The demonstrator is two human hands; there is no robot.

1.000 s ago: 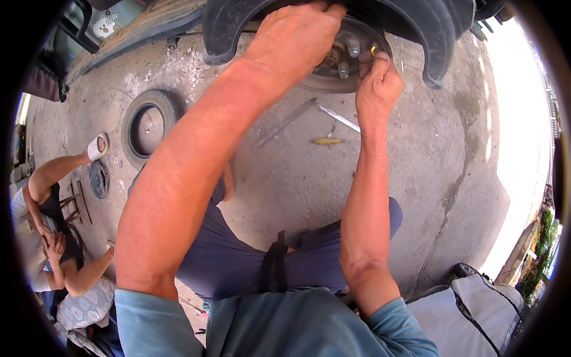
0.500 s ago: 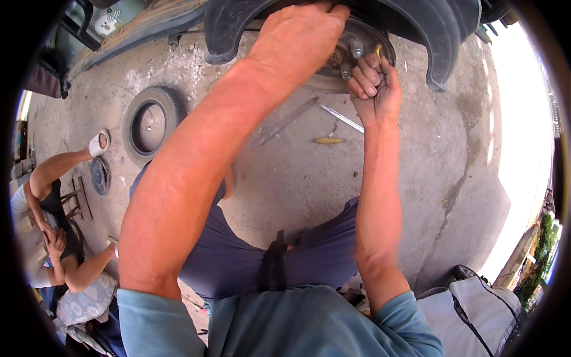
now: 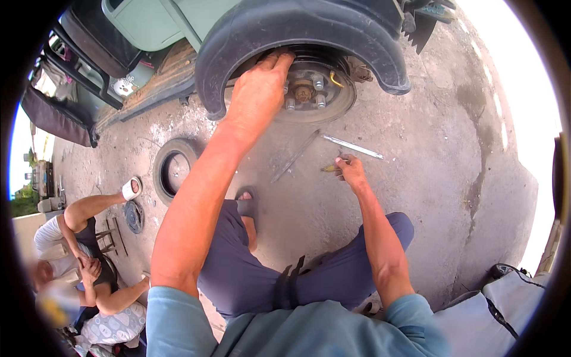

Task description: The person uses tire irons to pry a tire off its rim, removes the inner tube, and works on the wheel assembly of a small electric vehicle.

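My left hand (image 3: pixel 260 83) reaches under the black fender (image 3: pixel 297 27) to the upper left of the wheel hub drum (image 3: pixel 342 110). Its fingers are bent together there, and whatever they hold is hidden. Several metal studs or nuts stand out around the rusty hub centre (image 3: pixel 303 93). A yellow hooked piece (image 3: pixel 337 79) sits at the drum's upper right, apart from both hands. Down at the concrete, my right hand (image 3: pixel 351 170) has its fingers closed on the right end of a small yellow spindle-shaped piece (image 3: pixel 328 169).
A silver bar (image 3: pixel 354 147) and a dark flat bar (image 3: pixel 296 156) lie below the drum. To the left are a loose tire (image 3: pixel 173 169), a round dark disc (image 3: pixel 134 216) and a seated person (image 3: pixel 89 256). A grey-white cover (image 3: pixel 476 324) is at lower right.
My right hand has left the yellow hooked piece at the drum and come down to the yellow piece on the ground. My left hand stays by the drum. The view has shifted.
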